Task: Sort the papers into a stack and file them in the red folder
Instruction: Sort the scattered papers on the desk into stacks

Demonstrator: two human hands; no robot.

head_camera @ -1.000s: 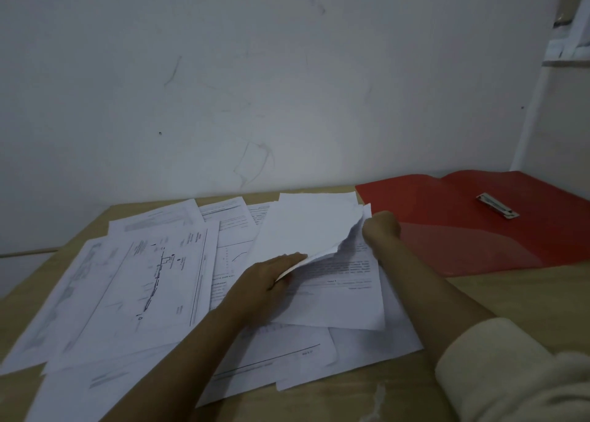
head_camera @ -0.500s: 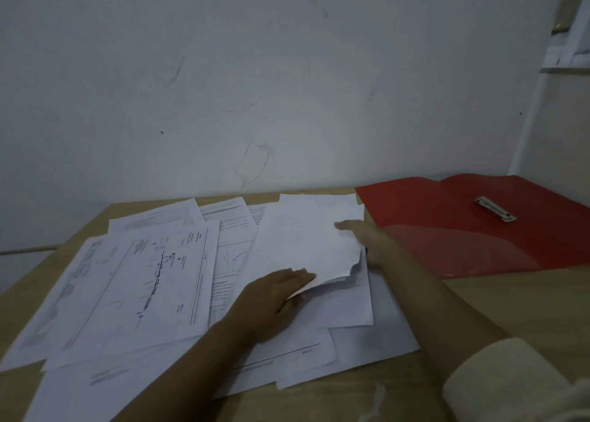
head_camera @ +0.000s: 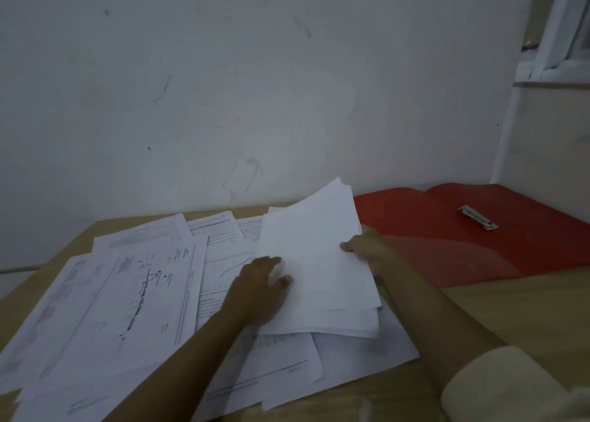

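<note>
Now, from my remote seat, I watch the right hand [head_camera: 367, 251] pinch the right edge of a paper stack [head_camera: 316, 262], thumb on top. The stack's far end tilts up off the loose sheets [head_camera: 143, 281] spread over the table [head_camera: 526, 313]. The left hand [head_camera: 258, 289] touches the stack's left edge; blur hides whether it grips. The red folder [head_camera: 447, 233] lies open just right of the stack.

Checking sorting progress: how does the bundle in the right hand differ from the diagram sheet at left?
The held bundle is tilted up, blank side showing, gripped by the right hand; the diagram sheet lies flat, printed side up, untouched. Both are white paper.
</note>
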